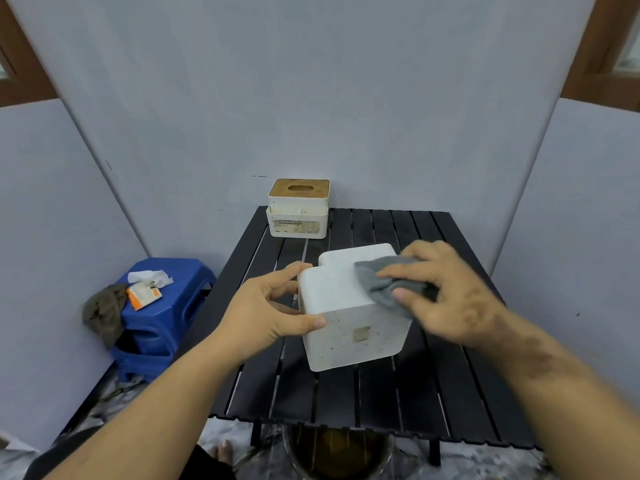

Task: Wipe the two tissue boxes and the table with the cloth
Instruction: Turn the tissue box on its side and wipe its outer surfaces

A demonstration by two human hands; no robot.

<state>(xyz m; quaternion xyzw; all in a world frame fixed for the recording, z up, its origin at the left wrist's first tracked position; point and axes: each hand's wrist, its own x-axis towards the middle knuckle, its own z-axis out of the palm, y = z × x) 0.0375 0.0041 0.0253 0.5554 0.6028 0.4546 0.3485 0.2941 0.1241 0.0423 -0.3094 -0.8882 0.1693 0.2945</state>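
A white tissue box (346, 320) lies on its side in the middle of the black slatted table (381, 400), its speckled face toward me. My left hand (266, 313) grips its left edge, thumb on the near face. My right hand (446, 289) presses a grey cloth (384, 282) against the box's upper right surface. A second white tissue box (298, 216) with a wooden lid stands upright at the table's far left corner, apart from both hands.
A blue plastic stool (162, 313) stands left of the table, holding a white tissue, an orange packet and a brown rag (104, 313). Grey partition walls close in on three sides. A round basin (336, 452) sits on the floor under the table's near edge.
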